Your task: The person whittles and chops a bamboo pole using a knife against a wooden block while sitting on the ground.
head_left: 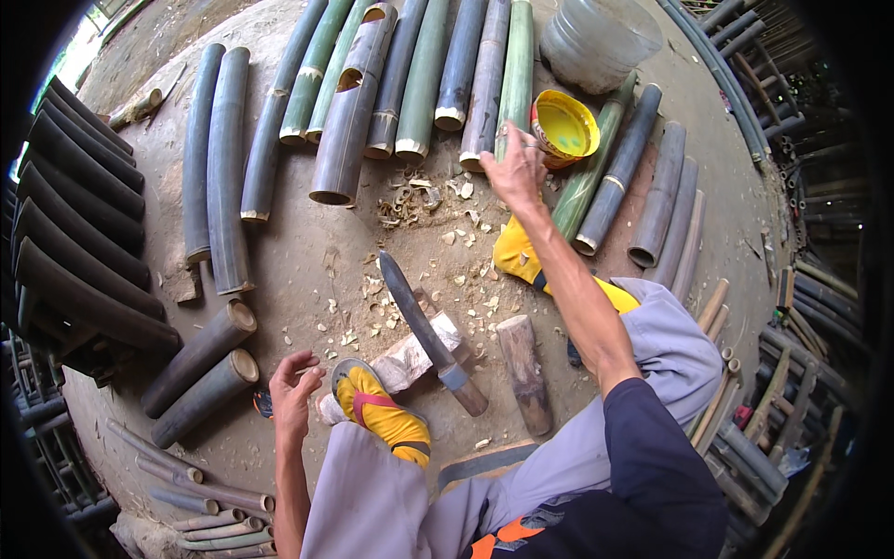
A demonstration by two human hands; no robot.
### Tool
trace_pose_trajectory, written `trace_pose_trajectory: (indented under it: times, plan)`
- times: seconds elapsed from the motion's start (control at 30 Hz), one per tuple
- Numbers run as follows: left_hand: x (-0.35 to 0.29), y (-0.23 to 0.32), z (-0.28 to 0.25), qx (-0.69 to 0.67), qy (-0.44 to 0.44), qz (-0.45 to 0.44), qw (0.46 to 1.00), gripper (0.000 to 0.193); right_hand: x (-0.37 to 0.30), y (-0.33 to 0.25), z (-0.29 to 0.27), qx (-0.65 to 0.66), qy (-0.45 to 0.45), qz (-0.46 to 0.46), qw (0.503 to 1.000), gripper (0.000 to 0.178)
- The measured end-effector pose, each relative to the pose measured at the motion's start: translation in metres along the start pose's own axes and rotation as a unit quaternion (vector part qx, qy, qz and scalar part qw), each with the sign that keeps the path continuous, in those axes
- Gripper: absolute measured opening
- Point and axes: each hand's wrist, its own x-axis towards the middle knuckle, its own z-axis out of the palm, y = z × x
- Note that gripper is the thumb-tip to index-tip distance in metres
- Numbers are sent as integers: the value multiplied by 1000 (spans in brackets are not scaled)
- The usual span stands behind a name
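My right hand (pixel 516 173) reaches forward, its fingers closed around the near end of a green bamboo tube (pixel 517 70) in the far row; the hand hides that end. Beside it stands a yellow tub (pixel 568 127) with yellowish contents. My left hand (pixel 294 384) hangs near my left foot, fingers loosely bent and apart, holding nothing. Between my feet a machete (pixel 416 312) with a wooden handle lies across a pale log (pixel 407 361). Right of the machete is a short wooden billet (pixel 524 373).
Several dark bamboo tubes (pixel 350 112) lie left of my right hand. A cloudy plastic container (pixel 601 42) stands behind the tub. Stacked dark tubes (pixel 88 279) rise at the left. Wood chips (pixel 456 242) litter the ground. My feet wear yellow socks, the left in a sandal (pixel 377 401).
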Motion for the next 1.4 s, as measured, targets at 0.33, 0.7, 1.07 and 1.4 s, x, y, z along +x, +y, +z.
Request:
trace_pose_trajectory:
  times: [0.33, 0.7, 1.07, 1.4]
  plan:
    - [-8, -29, -14, -63, 42, -52, 996, 36, -29, -164, 62, 309, -106, -115, 938, 94]
    - [-11, -46, -22, -80, 54, -67, 993, 33, -16, -185, 62, 564, -96, 102, 814, 108]
    - [-11, -58, -19, -95, 46, -91, 990, 37, 20, -51, 11, 87, -40, 51, 994, 84]
    - [-4, -64, -24, -105, 88, -127, 982, 33, 54, -206, 131, 221, -258, -136, 931, 53]
